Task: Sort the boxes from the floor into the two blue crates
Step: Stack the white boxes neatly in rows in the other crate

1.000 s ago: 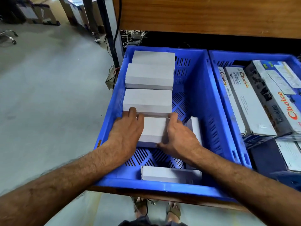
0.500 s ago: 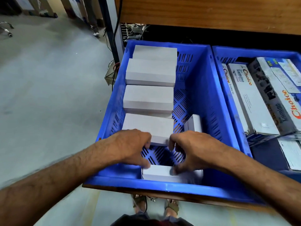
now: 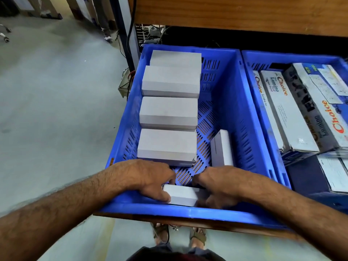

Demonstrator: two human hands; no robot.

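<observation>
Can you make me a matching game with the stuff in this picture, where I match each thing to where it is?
Things:
1. small white box
2. printed Choice boxes
3. row of plain grey boxes
4. upright white box

Places:
A. along the left side of the left blue crate
B. in the right blue crate
C. between the left hand and right hand
D. standing alone near the left crate's right wall

Pairs: 1-C, 2-B, 3-A, 4-D
</observation>
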